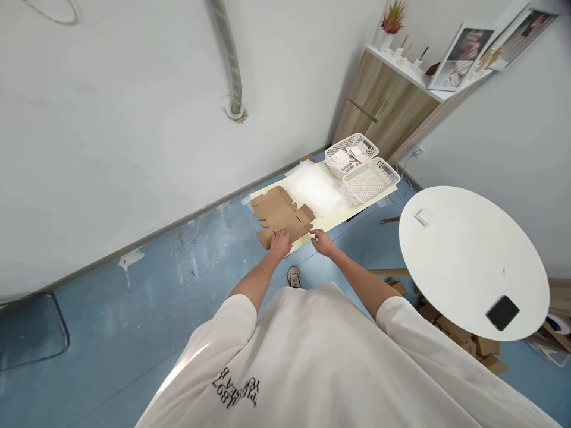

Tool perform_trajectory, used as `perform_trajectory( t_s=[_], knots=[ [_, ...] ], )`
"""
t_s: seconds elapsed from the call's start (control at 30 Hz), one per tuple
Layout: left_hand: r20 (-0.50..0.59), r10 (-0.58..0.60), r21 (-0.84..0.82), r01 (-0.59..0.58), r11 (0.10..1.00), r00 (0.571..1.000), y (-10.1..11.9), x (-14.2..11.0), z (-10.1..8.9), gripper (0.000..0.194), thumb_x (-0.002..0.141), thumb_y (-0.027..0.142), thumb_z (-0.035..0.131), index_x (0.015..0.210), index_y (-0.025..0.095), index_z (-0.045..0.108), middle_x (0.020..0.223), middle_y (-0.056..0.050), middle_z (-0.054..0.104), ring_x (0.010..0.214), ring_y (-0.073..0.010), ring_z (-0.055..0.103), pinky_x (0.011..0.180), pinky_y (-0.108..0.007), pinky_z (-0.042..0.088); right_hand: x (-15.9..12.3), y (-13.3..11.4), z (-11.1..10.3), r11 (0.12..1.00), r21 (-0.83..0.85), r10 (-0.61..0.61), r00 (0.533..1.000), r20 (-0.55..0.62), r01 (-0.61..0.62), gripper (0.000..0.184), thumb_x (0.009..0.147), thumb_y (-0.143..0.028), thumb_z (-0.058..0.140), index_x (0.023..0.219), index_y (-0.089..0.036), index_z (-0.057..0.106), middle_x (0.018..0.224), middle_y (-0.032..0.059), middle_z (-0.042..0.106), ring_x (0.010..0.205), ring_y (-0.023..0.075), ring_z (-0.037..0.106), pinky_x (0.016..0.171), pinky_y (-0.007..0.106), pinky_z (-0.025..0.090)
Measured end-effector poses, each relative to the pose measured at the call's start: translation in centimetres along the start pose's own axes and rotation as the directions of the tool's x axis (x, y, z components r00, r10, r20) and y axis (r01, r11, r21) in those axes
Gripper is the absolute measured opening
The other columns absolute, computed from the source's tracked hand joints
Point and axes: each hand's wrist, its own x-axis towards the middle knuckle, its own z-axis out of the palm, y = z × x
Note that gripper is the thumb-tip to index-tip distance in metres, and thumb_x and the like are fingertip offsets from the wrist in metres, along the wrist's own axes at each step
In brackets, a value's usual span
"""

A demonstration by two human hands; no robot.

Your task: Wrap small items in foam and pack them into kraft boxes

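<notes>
A flat, unfolded brown cardboard box (273, 208) with cut flaps and slots lies on the near left end of a low pale-yellow table (332, 222). My left hand (281, 242) rests on its near edge, fingers laid flat on the cardboard. At the box's right-hand corner is my right hand (323, 242), its fingers partly bent and apart, the fingertips close to or touching the flap's edge. Beyond the cardboard lies a stack of thin white translucent sheets (314, 185).
Two white plastic baskets, one with printed cards (345, 159) and one behind my right side (370, 181), stand on the table's far end. To the right is a round white table (473, 255) bearing a black phone (502, 312). Folded cardboard (455, 330) lies beneath it. A wooden cabinet (388, 95) stands behind.
</notes>
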Motion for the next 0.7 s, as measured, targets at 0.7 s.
perform_trajectory(
  t_s=[0.7],
  knots=[
    [-0.196, 0.174, 0.066, -0.164, 0.984, 0.965, -2.4, -0.9, -2.8, 0.031, 0.100, 0.017, 0.039, 0.123, 0.016, 0.060, 0.114, -0.015, 0.071, 0.110, -0.0261, 0.064, 0.102, -0.041, 0.038, 4.9, -5.2, 1.4, 0.900, -0.322, -0.306, 0.952, 0.018, 0.296, 0.052, 0.090, -0.014, 0.049, 0.141, -0.021, 0.056, 0.145, 0.0145, 0.054, 0.143, 0.0349, 0.032, 0.120, 0.055, 0.010]
  ],
)
